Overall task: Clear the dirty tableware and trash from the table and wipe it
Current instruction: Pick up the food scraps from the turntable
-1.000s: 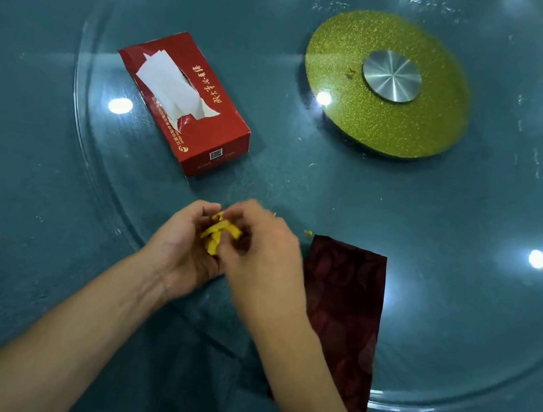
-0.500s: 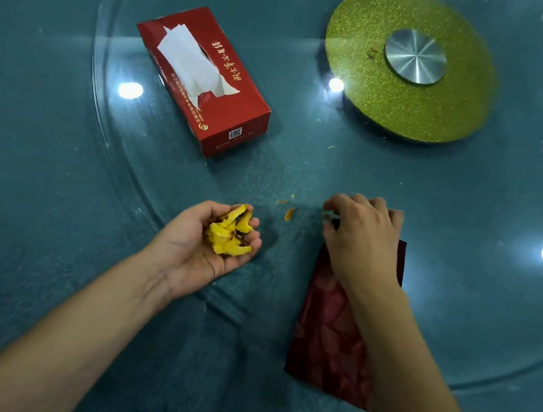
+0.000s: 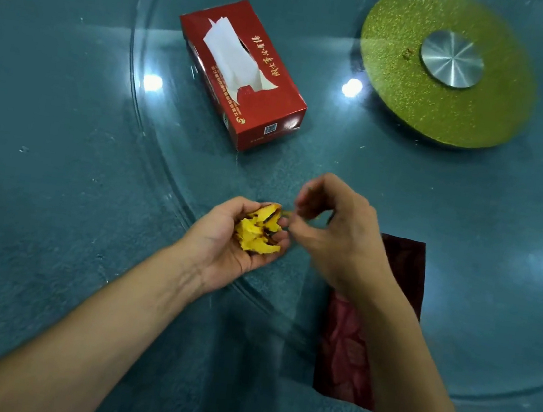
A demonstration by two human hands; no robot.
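My left hand is cupped palm-up over the table near the glass turntable's rim, holding a small heap of yellow peel scraps. My right hand hovers just right of it, fingers curled, its fingertips pinching a small scrap at the edge of the heap. A dark red cloth lies flat on the glass under my right wrist and forearm, partly hidden by them.
A red tissue box with a white tissue sticking out lies on the glass turntable. The gold-green hub with a steel cap and a crumb on it sits at the upper right. The teal tablecloth spreads to the left.
My right hand left the cloth's top edge, picked up the loose scraps from the glass and came back to my left palm. The camera view shifted slightly.
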